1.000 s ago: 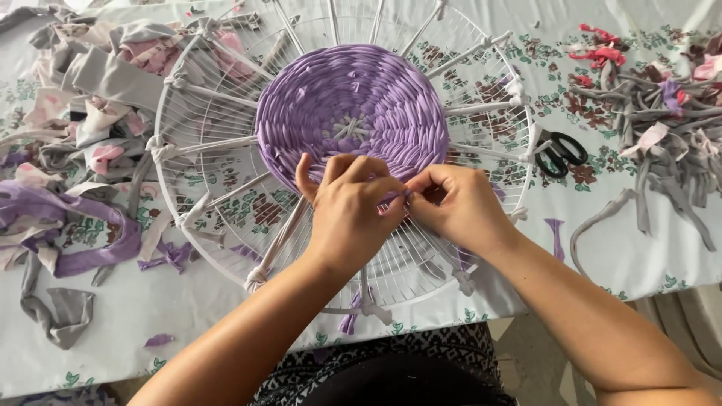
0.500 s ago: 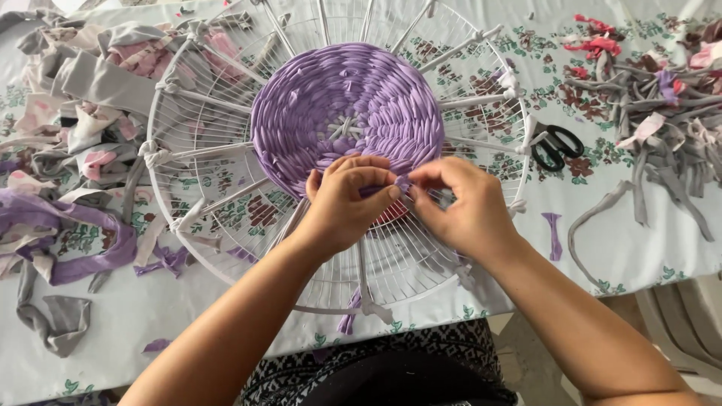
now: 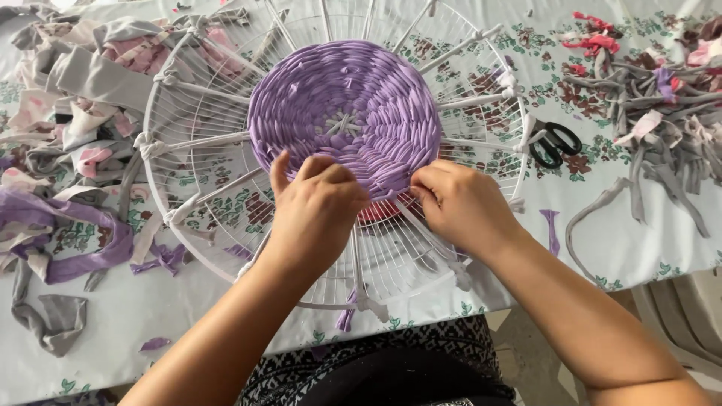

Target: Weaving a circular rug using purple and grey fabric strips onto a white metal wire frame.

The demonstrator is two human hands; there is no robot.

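Left hand [image 3: 320,207] and right hand [image 3: 460,204], fingers curled closed, pinch the near edge of the purple woven disc [image 3: 346,113], centred on a white wire frame [image 3: 173,218]. Fabric looks soft, light, stretchy; best gripped at the working edge. Beyond: scissors [image 3: 555,143], scrap strips [image 3: 662,105] on the floral tablecloth [image 3: 624,248].

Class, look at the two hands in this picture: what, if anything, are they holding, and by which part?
Both the left hand and the right hand press on the near edge of the purple woven disc on the white wire frame. Whether the fingers pinch a strip there cannot be told.
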